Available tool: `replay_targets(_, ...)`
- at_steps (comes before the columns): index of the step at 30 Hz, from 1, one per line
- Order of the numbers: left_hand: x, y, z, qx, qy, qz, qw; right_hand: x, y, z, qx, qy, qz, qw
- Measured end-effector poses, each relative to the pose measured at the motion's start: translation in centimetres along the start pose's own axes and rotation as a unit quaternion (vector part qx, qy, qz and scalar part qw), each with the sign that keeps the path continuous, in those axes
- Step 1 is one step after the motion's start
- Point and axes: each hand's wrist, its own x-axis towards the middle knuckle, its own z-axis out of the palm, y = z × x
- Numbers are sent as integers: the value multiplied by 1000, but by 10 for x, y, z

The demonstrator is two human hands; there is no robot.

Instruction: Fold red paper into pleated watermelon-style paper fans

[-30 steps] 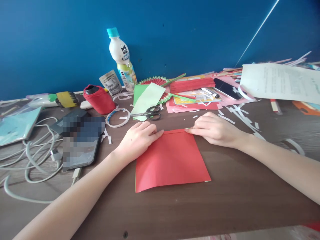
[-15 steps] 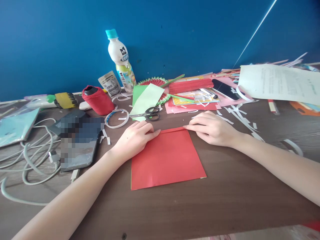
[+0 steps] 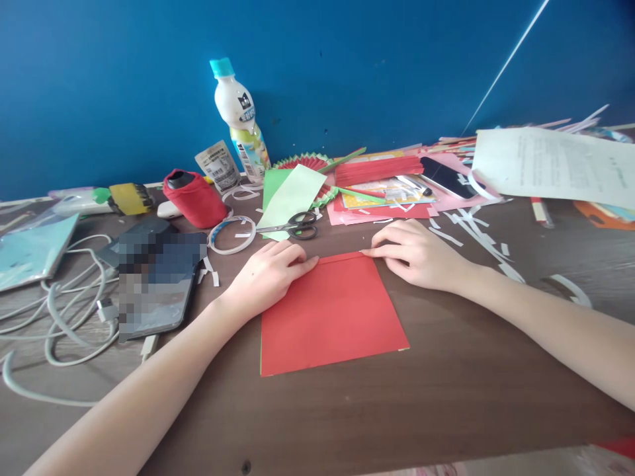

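Observation:
A red paper sheet (image 3: 332, 314) lies flat on the brown table, with a thin green edge showing at its left side. Its far edge has a narrow folded strip. My left hand (image 3: 272, 274) holds the far left part of this fold, fingers curled and thumb on the strip. At the far right corner, my right hand (image 3: 414, 254) pinches the fold between thumb and fingertips. Black-handled scissors (image 3: 300, 226) rest just beyond the sheet, partly on a pale green paper (image 3: 292, 198).
A bottle (image 3: 243, 119) stands by the blue wall. To the left are a roll of tape (image 3: 232, 235), a red-wrapped object (image 3: 196, 200), a dark device (image 3: 163, 291) and white cables. Behind my right hand lie red folded paper (image 3: 377, 170), a phone (image 3: 449, 177) and white paper strips.
My right hand has shifted slightly left along the fold. The folded strip lies flatter at its right end. My left hand has hardly moved.

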Motion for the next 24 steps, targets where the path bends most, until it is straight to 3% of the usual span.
replay_targets(6,1,0,-2,-6,-13,3,1000,4,-6,3,-18,1,32,999)
replay_targets(12,3,6,-2,-22,-23,-10,999,4,-8,1,-82,38,5,996)
replay_targets(18,2,13,3,-116,3,-67,991,3,-4,0,-137,70,14,988)
replay_targets(24,11,21,2,-107,29,-37,993,10,-18,0,-91,56,-7,994)
